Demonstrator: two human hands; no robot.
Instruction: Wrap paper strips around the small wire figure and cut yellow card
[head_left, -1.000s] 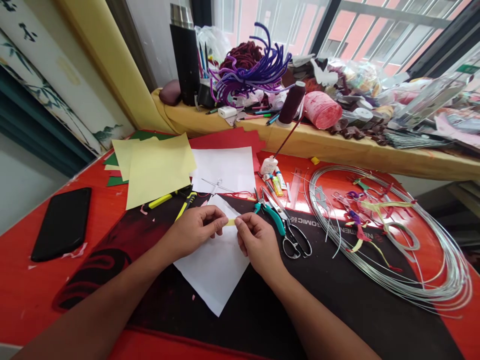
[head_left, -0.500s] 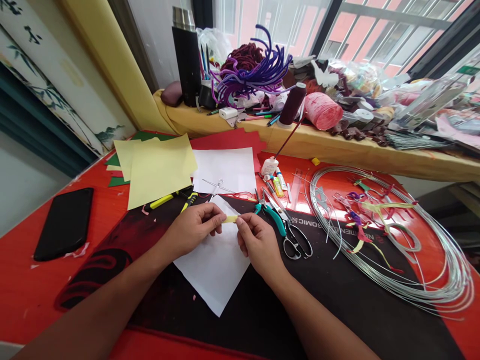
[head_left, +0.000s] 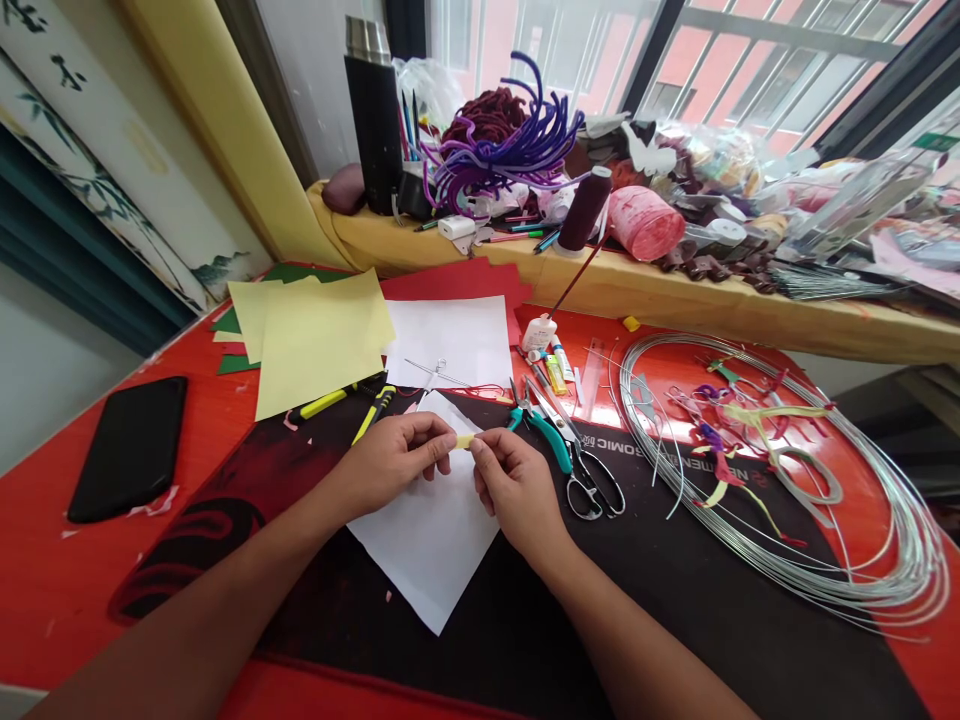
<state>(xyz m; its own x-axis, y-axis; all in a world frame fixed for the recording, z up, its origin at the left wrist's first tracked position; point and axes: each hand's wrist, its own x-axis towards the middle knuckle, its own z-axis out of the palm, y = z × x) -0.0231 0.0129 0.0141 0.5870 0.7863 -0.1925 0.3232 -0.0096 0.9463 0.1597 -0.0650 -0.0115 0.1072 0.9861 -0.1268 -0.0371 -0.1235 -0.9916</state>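
Observation:
A small yellow paper piece is pinched between both hands above a white sheet. My left hand grips its left end between thumb and fingers. The right end is in the fingertips of my right hand. Part of the piece is hidden by the fingertips. The white sheet lies at an angle on a black mat. Just right of my right hand are silver scissors and teal-handled pliers.
A large wire coil rests at the right, with coloured scraps inside it. Yellow sheets, another white sheet and a glue bottle lie at the back. A black phone is at the left.
My left hand has shifted slightly right along the yellow piece, and less of the piece shows between the fingertips.

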